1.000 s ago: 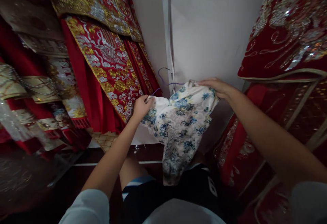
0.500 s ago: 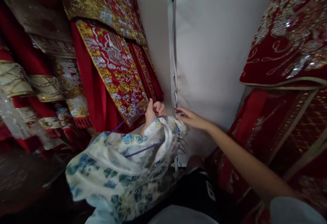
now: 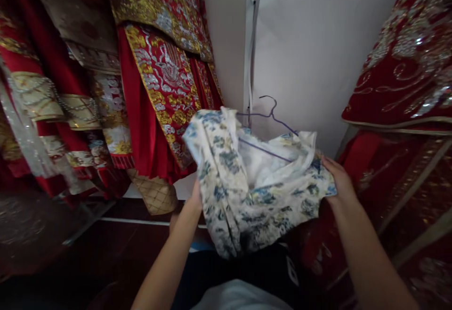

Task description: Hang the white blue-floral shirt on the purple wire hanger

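In the head view a white garment [image 3: 226,173] with blue and yellowish flowers hangs on a thin purple wire hanger [image 3: 271,114], its neck opening facing up toward me. The hanger's hook stands up free behind the collar, and its lower bar crosses the opening. My left hand [image 3: 196,199] holds the garment's left side; its fingers are mostly hidden by the cloth. At the opposite shoulder edge, my right hand [image 3: 338,178] grips the fabric with the fingers partly behind it. Between the two hands the garment is spread, with its lower part bunched and folded.
Red embroidered garments [image 3: 165,74] with gold and silver patterns hang on the left. More beaded red clothing [image 3: 399,65] hangs close on the right. A pale wall [image 3: 300,51] with a vertical metal strip [image 3: 249,41] is straight ahead. A tan quilted piece [image 3: 153,192] shows low on the left.
The garment has swung upright and to the right, now spread between both hands. The hanger has turned so its hook points up. My right hand has left the metal strip and taken the fabric.
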A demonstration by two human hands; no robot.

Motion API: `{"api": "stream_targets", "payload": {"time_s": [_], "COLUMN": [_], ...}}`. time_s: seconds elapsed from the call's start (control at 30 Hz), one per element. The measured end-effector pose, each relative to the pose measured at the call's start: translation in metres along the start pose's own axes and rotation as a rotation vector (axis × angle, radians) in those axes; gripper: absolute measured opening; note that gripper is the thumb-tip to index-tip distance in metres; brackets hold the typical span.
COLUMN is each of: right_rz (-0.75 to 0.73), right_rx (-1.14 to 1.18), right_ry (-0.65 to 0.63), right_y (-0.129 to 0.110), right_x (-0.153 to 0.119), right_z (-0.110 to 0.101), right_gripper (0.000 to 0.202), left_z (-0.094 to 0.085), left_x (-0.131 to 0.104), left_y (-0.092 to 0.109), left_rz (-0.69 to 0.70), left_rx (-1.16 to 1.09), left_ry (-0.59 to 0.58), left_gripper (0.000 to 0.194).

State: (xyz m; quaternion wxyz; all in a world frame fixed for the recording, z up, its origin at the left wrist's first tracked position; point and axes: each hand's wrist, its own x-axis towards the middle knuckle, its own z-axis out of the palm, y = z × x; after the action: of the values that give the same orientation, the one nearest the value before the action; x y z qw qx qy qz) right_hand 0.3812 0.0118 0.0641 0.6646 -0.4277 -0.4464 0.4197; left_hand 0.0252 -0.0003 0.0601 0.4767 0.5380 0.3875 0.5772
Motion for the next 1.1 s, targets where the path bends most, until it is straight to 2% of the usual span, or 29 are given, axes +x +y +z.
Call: {"api": "stream_targets", "payload": {"time_s": [0.07, 0.17, 0.27, 0.37, 0.47, 0.57, 0.63, 0.7, 0.73, 0.8, 0.87, 0.9, 0.93, 1.0, 1.1], "right_rz": [-0.051, -0.033, -0.017, -0.024, -0.055, -0.142, -0.222, -0.322, -0.362, -0.289, -0.108, -0.024, 0.036, 0.081, 0.064], "right_rx": [0.064, 0.094, 0.090, 0.058, -0.035, -0.167, -0.212, -0.178, -0.127, -0.131, -0.246, -0.316, -0.373, -0.409, -0.342], "right_ry": [0.102, 0.063, -0.008, 0.038, 0.196, 0.452, 0.648, 0.754, 0.761, 0.435, -0.054, -0.260, -0.406, -0.533, -0.540], "right_y": [-0.007, -0.017, -0.022, -0.014, 0.009, 0.038, 0.057, 0.071, 0.076, 0.082, 0.084, 0.084, 0.085, 0.088, 0.092], "right_x": [0.009, 0.018, 0.018, 0.011, -0.002, -0.025, -0.045, -0.066, -0.074, -0.088, -0.095, -0.097, -0.098, -0.098, -0.097], "right_z": [0.007, 0.035, 0.056, 0.052, 0.029, 0.011, 0.011, 0.022, 0.030, 0.049, 0.067, 0.074, 0.080, 0.088, 0.090], "right_gripper": [0.031, 0.028, 0.029, 0.034, 0.043, 0.044, 0.038, 0.031, 0.031, 0.034, 0.039, 0.041, 0.043, 0.044, 0.044], "left_z": [-0.009, -0.012, -0.009, -0.006, -0.001, 0.005, 0.011, 0.020, 0.024, 0.034, 0.042, 0.045, 0.047, 0.049, 0.045], "left_x": [-0.011, -0.025, -0.039, -0.058, -0.074, -0.083, -0.086, -0.088, -0.089, -0.093, -0.096, -0.097, -0.099, -0.099, -0.098], "left_y": [-0.011, -0.027, -0.042, -0.056, -0.069, -0.082, -0.087, -0.089, -0.089, -0.089, -0.088, -0.087, -0.086, -0.086, -0.090], "left_rz": [-0.086, -0.224, -0.258, -0.253, -0.262, -0.257, -0.234, -0.218, -0.213, -0.203, -0.189, -0.183, -0.179, -0.165, -0.144], "left_rx": [-0.148, -0.354, -0.348, -0.311, -0.293, -0.272, -0.236, -0.199, -0.186, -0.173, -0.167, -0.164, -0.159, -0.143, -0.096], "left_ry": [-0.012, 0.048, 0.141, 0.184, 0.203, 0.246, 0.265, 0.268, 0.271, 0.283, 0.294, 0.291, 0.284, 0.261, 0.231], "left_gripper": [0.085, 0.074, 0.067, 0.057, 0.052, 0.051, 0.051, 0.052, 0.052, 0.051, 0.049, 0.048, 0.048, 0.046, 0.044]}}
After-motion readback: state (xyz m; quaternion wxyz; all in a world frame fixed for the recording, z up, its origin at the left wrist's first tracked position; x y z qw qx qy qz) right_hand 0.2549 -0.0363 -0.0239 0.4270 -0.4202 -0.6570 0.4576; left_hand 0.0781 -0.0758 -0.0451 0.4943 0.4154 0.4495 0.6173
